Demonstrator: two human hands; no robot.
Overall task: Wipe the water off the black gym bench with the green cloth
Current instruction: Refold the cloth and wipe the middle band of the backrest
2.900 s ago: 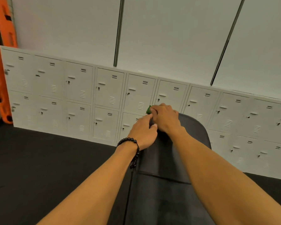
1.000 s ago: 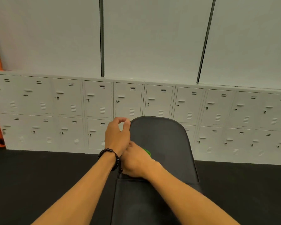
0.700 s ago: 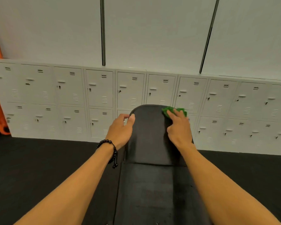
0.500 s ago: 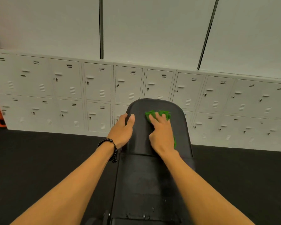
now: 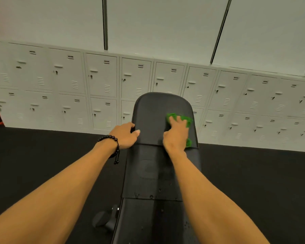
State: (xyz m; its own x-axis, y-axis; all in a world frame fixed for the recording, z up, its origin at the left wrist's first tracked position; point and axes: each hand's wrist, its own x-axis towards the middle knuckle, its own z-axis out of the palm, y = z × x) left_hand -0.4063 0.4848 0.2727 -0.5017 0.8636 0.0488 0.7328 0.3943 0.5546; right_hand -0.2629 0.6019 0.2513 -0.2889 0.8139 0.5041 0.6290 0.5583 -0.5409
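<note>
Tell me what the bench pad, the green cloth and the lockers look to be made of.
Bench pad: likely vinyl or leatherette over padding; smooth black with a soft sheen, seams and beaded droplets.
Green cloth: fuzzy, probably microfibre, bunched under the right hand.
Lockers: apparently painted sheet metal; flat white doors with punched vent slots and key locks.

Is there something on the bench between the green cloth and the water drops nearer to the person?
Nothing visible. The right hand presses the cloth on the far pad of the bench. The drops lie nearer, on bare black padding. The left hand only grips the bench's left edge.
</note>
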